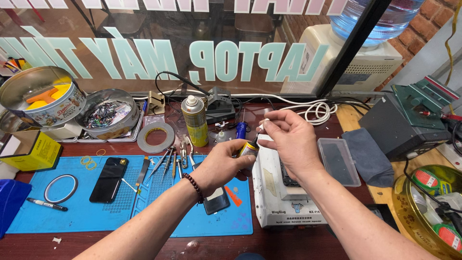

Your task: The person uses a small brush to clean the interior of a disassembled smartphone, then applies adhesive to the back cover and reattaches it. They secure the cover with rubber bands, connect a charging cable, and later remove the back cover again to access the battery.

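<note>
My left hand (222, 163) grips a small yellow-labelled bottle (249, 149) over the right edge of the blue work mat (96, 212). My right hand (290, 139) is just above it, fingers pinched on a small white cap or applicator (263, 123) at the bottle's tip. Both hands hover above a white heating-plate machine (276, 202). A phone-sized part (216, 201) lies on the mat under my left wrist. A black smartphone (109, 179) lies further left on the mat.
Tweezers and small tools (168, 161), a tape roll (156, 137), a yellow spray can (196, 120), two round tins (43, 96), a yellow box (31, 150), a marker (47, 204), a clear plastic case (339, 161), a grey cloth (368, 156), a green-topped device (409, 120) and a brass bowl (414, 216).
</note>
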The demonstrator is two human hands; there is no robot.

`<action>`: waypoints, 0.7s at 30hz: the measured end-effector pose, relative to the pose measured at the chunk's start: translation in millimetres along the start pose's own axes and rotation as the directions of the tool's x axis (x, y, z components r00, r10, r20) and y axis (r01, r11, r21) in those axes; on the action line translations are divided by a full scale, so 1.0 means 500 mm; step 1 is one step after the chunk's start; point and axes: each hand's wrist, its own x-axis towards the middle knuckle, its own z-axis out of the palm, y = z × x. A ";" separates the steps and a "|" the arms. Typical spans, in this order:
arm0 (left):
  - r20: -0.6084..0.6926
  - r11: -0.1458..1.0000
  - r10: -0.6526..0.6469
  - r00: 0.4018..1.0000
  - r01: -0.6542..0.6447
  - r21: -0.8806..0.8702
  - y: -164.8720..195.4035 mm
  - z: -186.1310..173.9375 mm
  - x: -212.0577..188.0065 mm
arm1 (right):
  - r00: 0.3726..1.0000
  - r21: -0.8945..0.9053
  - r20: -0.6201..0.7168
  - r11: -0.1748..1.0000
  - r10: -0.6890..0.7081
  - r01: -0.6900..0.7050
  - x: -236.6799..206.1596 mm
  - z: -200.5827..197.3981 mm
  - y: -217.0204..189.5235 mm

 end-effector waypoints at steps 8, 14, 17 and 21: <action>-0.079 0.982 0.078 0.994 -0.063 0.179 0.002 0.008 0.006 | 0.998 -0.007 -0.052 0.999 0.036 -0.036 -0.008 0.010 -0.007; -0.111 0.976 0.086 0.990 -0.062 0.207 0.010 0.009 0.009 | 0.992 0.152 -0.086 0.985 0.097 -0.083 -0.008 0.016 -0.009; -0.102 0.978 0.079 0.992 -0.058 0.200 0.011 0.007 0.010 | 0.993 0.153 -0.077 0.985 0.088 -0.075 -0.007 0.014 -0.008; -0.096 0.976 0.091 0.991 -0.070 0.205 0.008 0.006 0.013 | 0.993 0.140 -0.080 0.987 0.090 -0.078 -0.007 0.013 -0.007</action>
